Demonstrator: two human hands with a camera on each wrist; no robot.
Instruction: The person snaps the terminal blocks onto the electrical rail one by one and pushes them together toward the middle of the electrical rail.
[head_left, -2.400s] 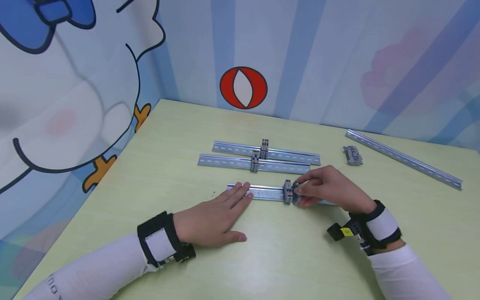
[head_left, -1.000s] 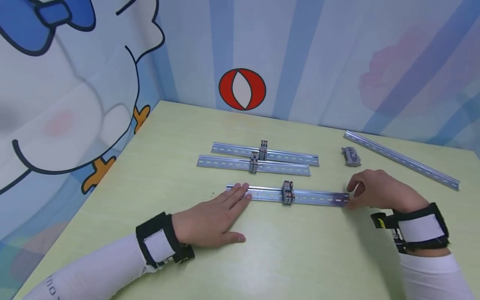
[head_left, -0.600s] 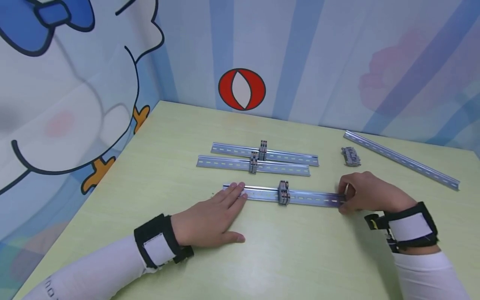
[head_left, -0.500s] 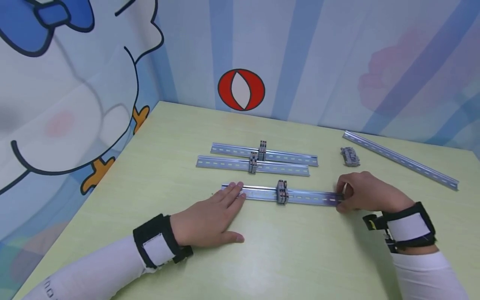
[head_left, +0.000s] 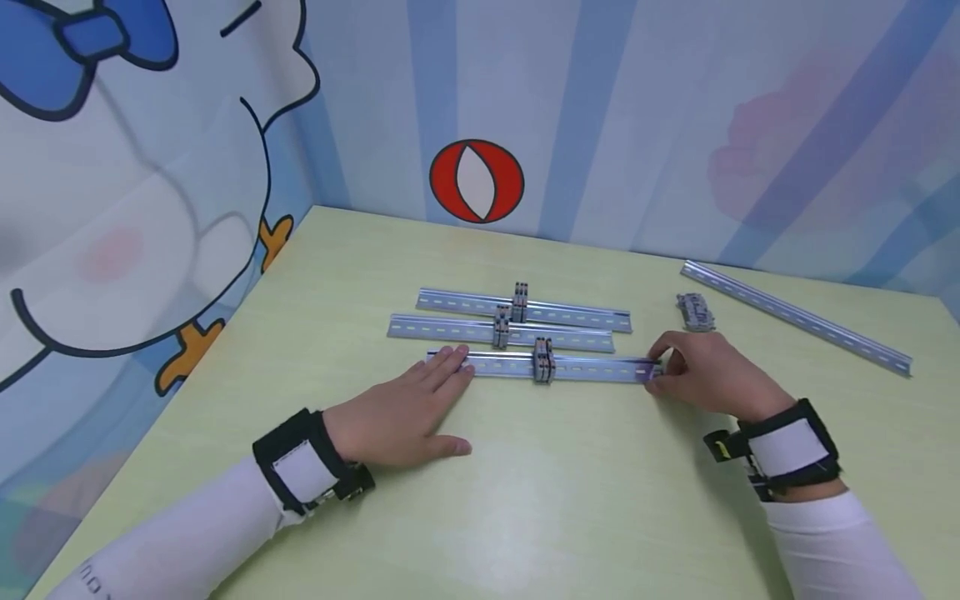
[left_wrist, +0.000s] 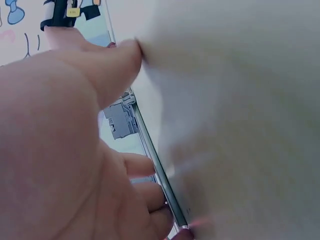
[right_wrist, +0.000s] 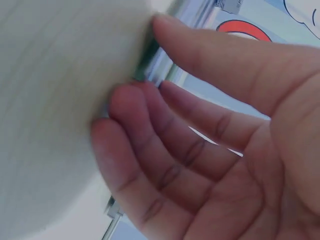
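Note:
The nearest DIN rail [head_left: 600, 369] is a slotted metal strip with a small pair of grey terminal blocks [head_left: 543, 361] clipped near its middle. My left hand [head_left: 405, 412] lies flat, straight fingertips over the rail's left end, thumb spread out on the table. At the other end, my right hand [head_left: 708, 375] pinches the rail between thumb and fingers. In the left wrist view, the rail's edge [left_wrist: 160, 170] runs past my fingers, and a terminal block [left_wrist: 120, 120] shows beyond. In the right wrist view, the rail's end sits between thumb [right_wrist: 182, 45] and curled fingers.
Two more DIN rails lie just behind, a middle one [head_left: 435, 327] and a back one [head_left: 457, 298], each carrying terminal blocks. A loose grey terminal block piece [head_left: 696, 312] lies at right. Beyond it, a bare rail [head_left: 802, 318] lies slanted near the wall.
My right hand has left the terminal blocks and taken the rail's right end. The rail, with both hands, has shifted left and away from me, closer to the other two rails.

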